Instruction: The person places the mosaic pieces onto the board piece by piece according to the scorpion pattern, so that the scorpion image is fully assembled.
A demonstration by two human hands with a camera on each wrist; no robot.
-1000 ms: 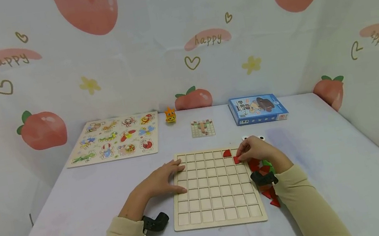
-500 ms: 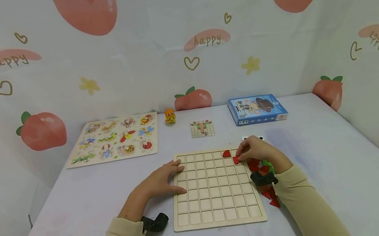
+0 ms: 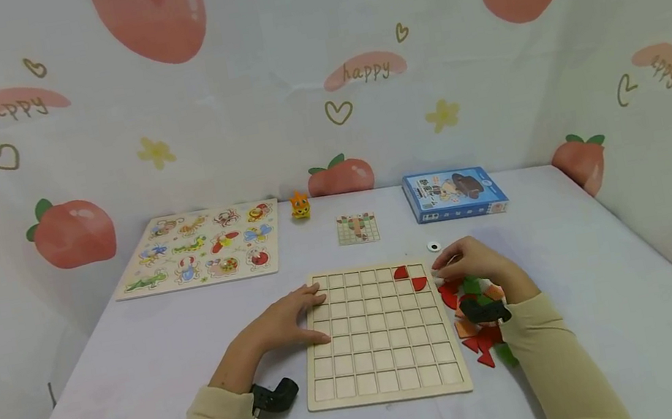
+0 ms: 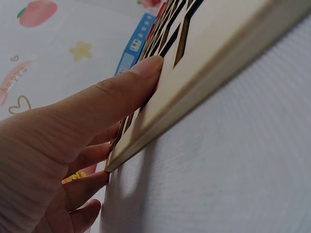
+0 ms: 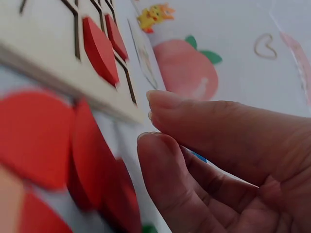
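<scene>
A wooden grid board (image 3: 371, 341) lies in front of the person. Two red quarter-round pieces sit in its upper right cells, one (image 3: 401, 273) in the top row and one (image 3: 420, 284) a row lower. The left hand (image 3: 290, 318) rests on the board's left edge, thumb and fingers spread; in the left wrist view its thumb lies on the rim. Just off the upper right corner, the right hand (image 3: 475, 265) hovers with bent fingers and nothing between thumb and index finger. Below it are loose red, green and orange pieces (image 3: 485, 340), partly hidden by the wrist camera.
A small pattern card (image 3: 357, 228) lies behind the board, with an orange toy figure (image 3: 300, 205) to its left. An insect puzzle board (image 3: 199, 249) is at the back left, a blue box (image 3: 456, 194) at the back right. A round eye piece (image 3: 433, 246) lies near the right hand.
The right hand has let go of the lower red piece and moved right, off the board, uncovering more of the loose pieces. The left hand has stayed in place.
</scene>
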